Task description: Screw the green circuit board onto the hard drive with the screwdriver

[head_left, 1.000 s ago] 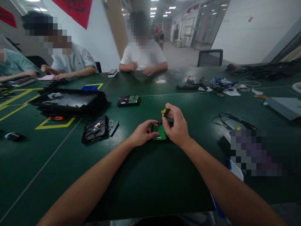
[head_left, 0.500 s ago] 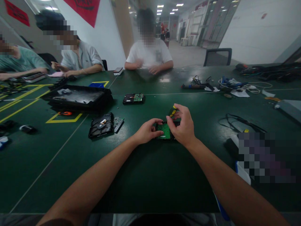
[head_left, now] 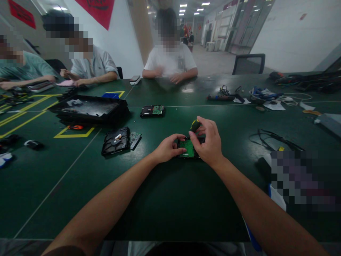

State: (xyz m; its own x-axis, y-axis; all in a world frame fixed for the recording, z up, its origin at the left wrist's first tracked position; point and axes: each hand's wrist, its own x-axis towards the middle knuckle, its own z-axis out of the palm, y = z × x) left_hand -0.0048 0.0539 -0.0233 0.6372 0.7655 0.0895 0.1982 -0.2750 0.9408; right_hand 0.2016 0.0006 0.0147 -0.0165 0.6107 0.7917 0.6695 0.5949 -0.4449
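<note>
A hard drive (head_left: 188,148) with a green circuit board facing up lies on the table in front of me. My left hand (head_left: 167,148) grips its left end, thumb on the board and fingers at the far edge. Over the drive's right part, my right hand (head_left: 211,142) pinches a screwdriver (head_left: 195,125) by its dark green and yellow handle. The handle tilts a little; its shaft and tip are hidden behind my fingers. To the left rest an opened hard drive (head_left: 116,141) and a loose circuit board (head_left: 135,140). Another hard drive (head_left: 152,111) lies farther back.
Black trays (head_left: 90,108) are stacked at the left, near a computer mouse (head_left: 33,144). Cables (head_left: 277,138) and a grey box (head_left: 330,122) lie at the right. Across the green table (head_left: 170,199) sit several people, one (head_left: 170,64) directly opposite.
The screwdriver handle has turned and tilted slightly in my right fingers. My left hand keeps its hold on the hard drive. The whole view has shifted a little.
</note>
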